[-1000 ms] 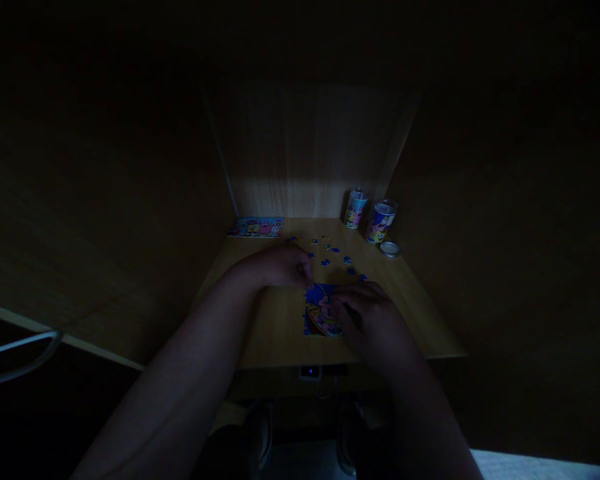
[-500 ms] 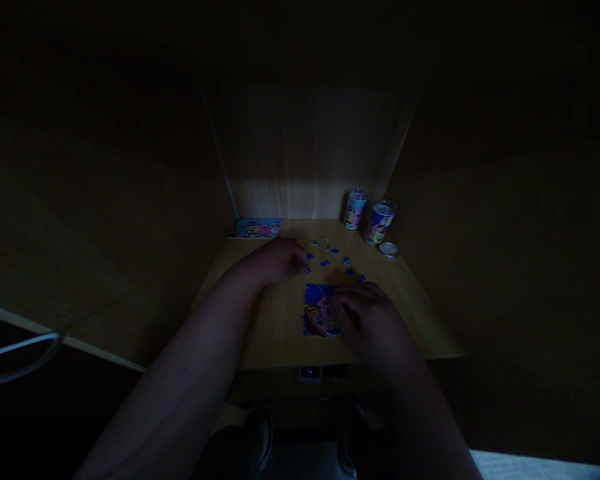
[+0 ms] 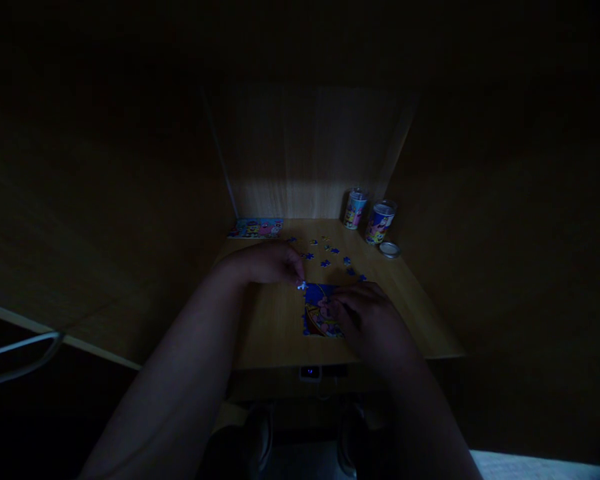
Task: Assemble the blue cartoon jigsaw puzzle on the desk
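- The person's left hand pinches a small, pale jigsaw piece near the far left corner of the partly assembled, blue-and-multicoloured square puzzle.
- The right hand curls over the puzzle's right side, fingers bent; whether it grips anything cannot be told.
- The puzzle lies flat on the pale wooden worktop, near its front edge.
- Loose, mostly blue jigsaw pieces lie scattered beyond it.
- Two picture-printed cylindrical canisters stand at the far right, beside a round silvery lid.

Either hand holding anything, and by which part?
Left hand: a puzzle piece, pinched apparently by its far edge. Right hand: at the joined puzzle; whether it grips anything, can't tell.
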`<state>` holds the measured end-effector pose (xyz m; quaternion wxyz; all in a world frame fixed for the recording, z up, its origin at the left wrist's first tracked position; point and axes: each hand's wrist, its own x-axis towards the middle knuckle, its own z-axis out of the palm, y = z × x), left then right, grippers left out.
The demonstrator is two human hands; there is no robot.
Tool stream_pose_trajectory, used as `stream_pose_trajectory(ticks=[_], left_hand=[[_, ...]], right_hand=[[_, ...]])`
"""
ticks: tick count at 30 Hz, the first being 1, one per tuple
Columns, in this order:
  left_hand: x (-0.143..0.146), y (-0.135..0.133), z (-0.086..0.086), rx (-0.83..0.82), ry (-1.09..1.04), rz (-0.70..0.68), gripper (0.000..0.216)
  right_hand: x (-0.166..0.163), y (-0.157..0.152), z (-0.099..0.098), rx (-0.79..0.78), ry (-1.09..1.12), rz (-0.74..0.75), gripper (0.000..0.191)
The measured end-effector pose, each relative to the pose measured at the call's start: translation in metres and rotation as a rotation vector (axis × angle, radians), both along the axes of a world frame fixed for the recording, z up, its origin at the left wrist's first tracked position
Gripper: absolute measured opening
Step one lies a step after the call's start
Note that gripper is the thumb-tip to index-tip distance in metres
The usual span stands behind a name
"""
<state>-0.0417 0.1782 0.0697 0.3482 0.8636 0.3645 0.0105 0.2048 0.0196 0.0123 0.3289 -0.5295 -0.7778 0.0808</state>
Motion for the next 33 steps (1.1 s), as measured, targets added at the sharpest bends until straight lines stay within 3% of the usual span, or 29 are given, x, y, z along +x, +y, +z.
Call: stream_pose_trajectory(ticks=[33], left_hand=[[0.010,-0.001,-0.012,0.024,-0.053,-0.032,0.009]], right_hand=[[0.000,0.001,-0.001,0.024,-0.011,0.004,0.018]])
